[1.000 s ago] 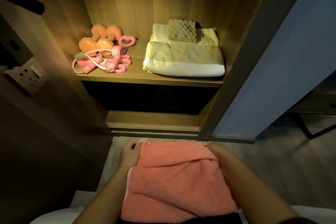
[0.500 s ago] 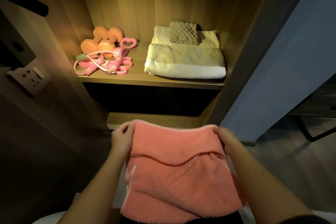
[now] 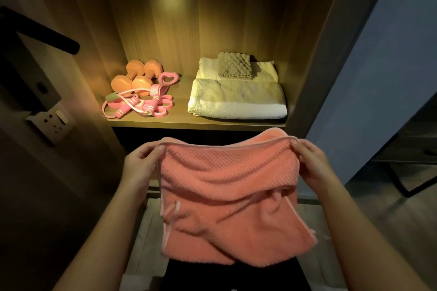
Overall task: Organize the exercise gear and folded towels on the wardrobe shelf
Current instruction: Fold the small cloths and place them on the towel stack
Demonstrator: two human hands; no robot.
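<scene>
A pink waffle-textured towel (image 3: pixel 227 191) hangs folded in front of me, below the lit wardrobe shelf (image 3: pixel 194 121). My left hand (image 3: pixel 142 163) pinches its top left corner and my right hand (image 3: pixel 312 165) pinches its top right corner. On the shelf's left side lie two orange dumbbells (image 3: pixel 136 77), a pink heart-shaped grip ring (image 3: pixel 166 79) and a pink skipping rope with resistance bands (image 3: pixel 137 105). At the shelf's right a folded cream towel (image 3: pixel 238 99) carries a small folded knitted cloth (image 3: pixel 234 65).
The wardrobe's left wall (image 3: pixel 78 59) bears a socket plate (image 3: pixel 50 120) and a dark bar (image 3: pixel 40 30) above it. An open blue door (image 3: pixel 378 78) stands at the right. A dark chair leg (image 3: pixel 402 184) sits on the wooden floor at far right.
Both hands have lifted the pink towel up from low near my lap toward the shelf's front edge, and the view has tilted up and moved closer to the shelf.
</scene>
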